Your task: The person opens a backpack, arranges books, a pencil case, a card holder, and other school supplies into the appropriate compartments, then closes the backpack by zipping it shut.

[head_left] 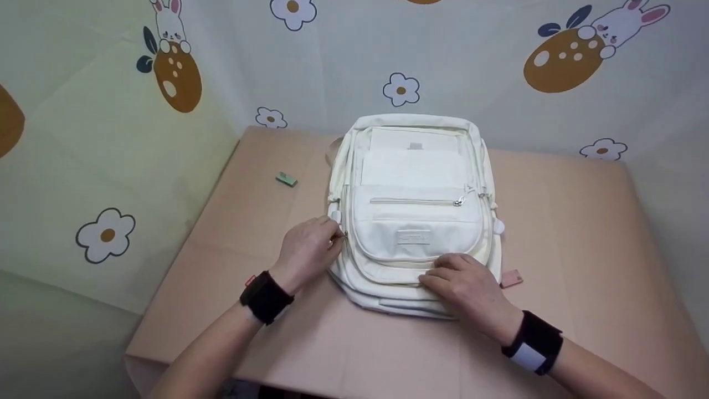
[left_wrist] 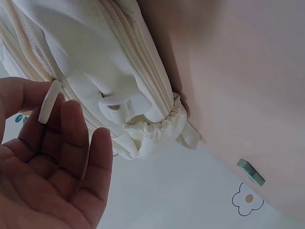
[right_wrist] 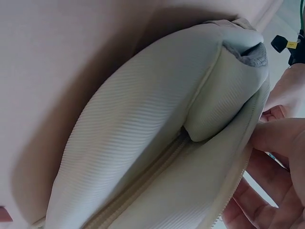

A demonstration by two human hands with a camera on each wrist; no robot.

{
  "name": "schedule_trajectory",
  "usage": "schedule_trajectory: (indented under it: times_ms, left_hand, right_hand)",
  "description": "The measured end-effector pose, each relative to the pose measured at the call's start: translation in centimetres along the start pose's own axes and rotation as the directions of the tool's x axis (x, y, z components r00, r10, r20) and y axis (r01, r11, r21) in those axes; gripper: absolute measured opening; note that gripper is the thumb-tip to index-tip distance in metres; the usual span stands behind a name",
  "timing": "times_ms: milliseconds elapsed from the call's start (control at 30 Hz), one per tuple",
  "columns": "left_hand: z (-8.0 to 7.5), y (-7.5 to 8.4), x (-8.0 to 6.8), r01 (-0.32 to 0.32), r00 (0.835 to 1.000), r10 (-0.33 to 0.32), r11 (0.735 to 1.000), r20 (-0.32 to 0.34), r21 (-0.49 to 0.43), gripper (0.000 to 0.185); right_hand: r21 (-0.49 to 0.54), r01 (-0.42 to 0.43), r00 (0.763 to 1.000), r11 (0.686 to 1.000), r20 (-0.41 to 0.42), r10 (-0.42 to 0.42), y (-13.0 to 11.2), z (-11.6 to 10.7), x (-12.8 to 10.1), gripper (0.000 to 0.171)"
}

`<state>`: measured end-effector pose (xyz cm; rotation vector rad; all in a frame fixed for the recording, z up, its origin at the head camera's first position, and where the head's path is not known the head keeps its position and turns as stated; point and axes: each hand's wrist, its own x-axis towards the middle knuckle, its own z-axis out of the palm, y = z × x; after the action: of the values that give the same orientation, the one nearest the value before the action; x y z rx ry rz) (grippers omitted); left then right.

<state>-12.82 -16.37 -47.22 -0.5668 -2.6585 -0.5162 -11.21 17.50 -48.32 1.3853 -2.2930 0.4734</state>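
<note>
A cream-white backpack (head_left: 412, 166) lies on its back on the table, front face up. At its left side my left hand (head_left: 310, 249) pinches a pale zipper pull (left_wrist: 50, 102) between thumb and index finger; the other fingers are loosely bent. My right hand (head_left: 465, 288) is at the lower right of the front pocket. In the right wrist view its thumb and fingers grip the zippered edge (right_wrist: 243, 167) of the bag, with teeth showing along it. Below that edge runs a second zipper (right_wrist: 143, 181).
A small green block (head_left: 286, 179) lies on the table left of the bag. A pink block (head_left: 512, 278) rests beside its lower right. Patterned cloth (head_left: 332, 61) hangs behind and at the left of the pinkish-beige table (head_left: 570, 233).
</note>
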Motion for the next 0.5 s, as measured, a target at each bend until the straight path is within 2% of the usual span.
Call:
schedule_trajectory:
  times_ms: [500]
  left_hand:
    - [0.1, 1.2, -1.1, -0.009, 1.0, 0.009, 1.0, 0.015, -0.003, 0.015]
  right_hand:
    - [0.004, 0.018, 1.0, 1.0, -0.021, -0.018, 0.0, 0.2, 0.0, 0.018]
